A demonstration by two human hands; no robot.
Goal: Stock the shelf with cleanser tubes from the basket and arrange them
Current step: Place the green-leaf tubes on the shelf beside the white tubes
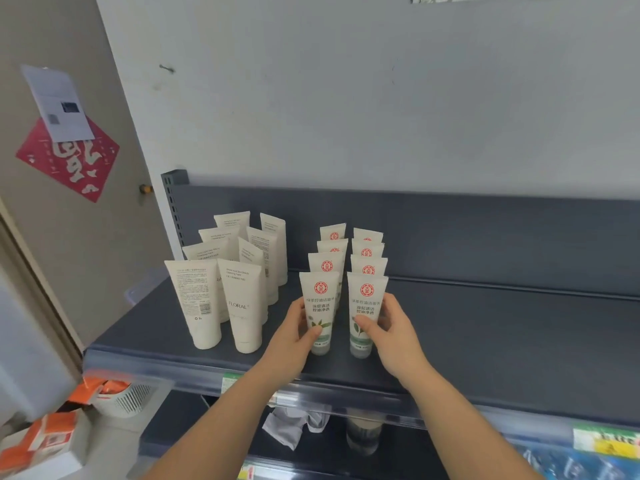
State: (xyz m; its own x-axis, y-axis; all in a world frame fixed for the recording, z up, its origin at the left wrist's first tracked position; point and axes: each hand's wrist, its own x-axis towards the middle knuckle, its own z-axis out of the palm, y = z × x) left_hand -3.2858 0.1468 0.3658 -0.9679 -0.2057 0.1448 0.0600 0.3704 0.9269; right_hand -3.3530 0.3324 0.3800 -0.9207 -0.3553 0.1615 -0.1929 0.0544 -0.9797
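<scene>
Two rows of white cleanser tubes with red round logos stand cap-down on the dark grey shelf [485, 341]. My left hand [294, 341] grips the front tube of the left row [320, 303], thumb across its lower part. My right hand [391, 330] grips the front tube of the right row [367, 299] the same way. Behind each front tube stand three more of the same kind [367, 252]. To the left stands a group of several plain white tubes [242, 299], one marked FLORAL.
A white basket [124, 398] holding orange packs sits low at the left, next to orange and white boxes [48, 441]. A lower shelf holds a crumpled cloth [294, 426] and a jar. Price labels line the shelf's front rail [346, 393]. A door is at far left.
</scene>
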